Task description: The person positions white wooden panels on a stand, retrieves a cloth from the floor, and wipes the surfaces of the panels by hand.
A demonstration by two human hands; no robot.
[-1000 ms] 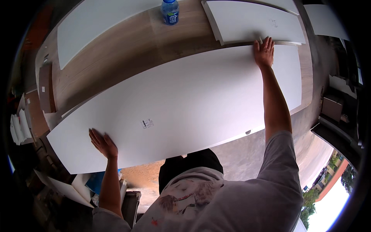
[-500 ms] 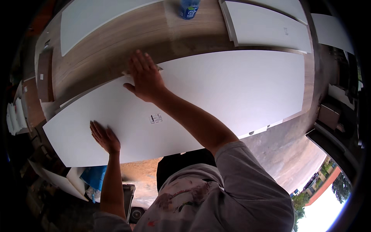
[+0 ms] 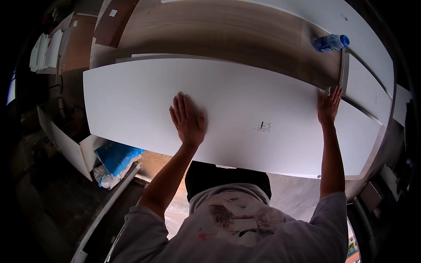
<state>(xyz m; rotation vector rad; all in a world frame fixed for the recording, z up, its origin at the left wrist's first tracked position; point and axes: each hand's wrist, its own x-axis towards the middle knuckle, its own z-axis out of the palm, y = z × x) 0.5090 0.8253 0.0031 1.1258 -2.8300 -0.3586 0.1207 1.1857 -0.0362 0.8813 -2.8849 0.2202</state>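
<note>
A long white panel (image 3: 237,105) lies flat in front of me, with a small printed label (image 3: 264,126) on its face. My left hand (image 3: 188,120) rests palm down on the panel, left of the label, fingers stretched out and holding nothing. At the far edge, toward the right end, is my right hand (image 3: 330,107), its fingers reaching over the edge. A small pale scrap (image 3: 327,91) shows between its thumb and fingers; whether it is cloth or something else I cannot make out.
Beyond the panel is a wood-grain surface (image 3: 219,33) with a blue-labelled bottle (image 3: 331,43). More white panels (image 3: 366,81) lie at the right. A brown board (image 3: 115,22) is at the far left; a blue bag (image 3: 117,157) sits low on the left.
My right hand has slid rightward along the panel's far edge, taking the pale scrap with it. The view has swung left. My left hand still lies on the panel left of the label.
</note>
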